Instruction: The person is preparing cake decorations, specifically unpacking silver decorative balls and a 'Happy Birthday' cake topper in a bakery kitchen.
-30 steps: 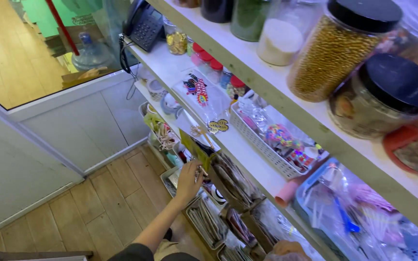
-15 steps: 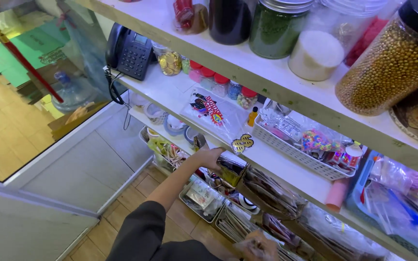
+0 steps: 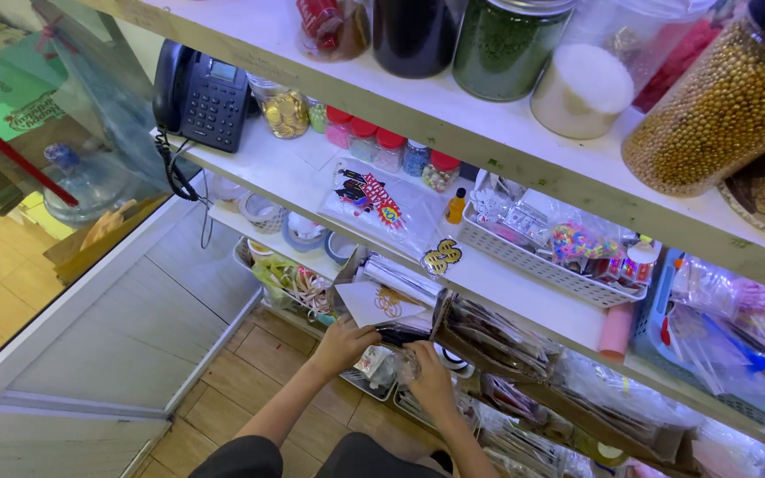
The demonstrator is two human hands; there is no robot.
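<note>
At the lower middle of the frame the left hand [image 3: 340, 343] grips a white card [image 3: 372, 304] pulled partly out of the packets [image 3: 489, 332] filed under the shelf [image 3: 524, 288]; the right hand [image 3: 429, 376] curls round a small clear packet [image 3: 381, 363] just beside it; the sorting looks only begun, since most packets sit untouched; a telephone [image 3: 204, 102] stands at upper left.

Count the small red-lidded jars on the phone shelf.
4 small red-lidded jars: in a row right of the phone; one past a blue-lidded jar. More may be hidden.
</note>
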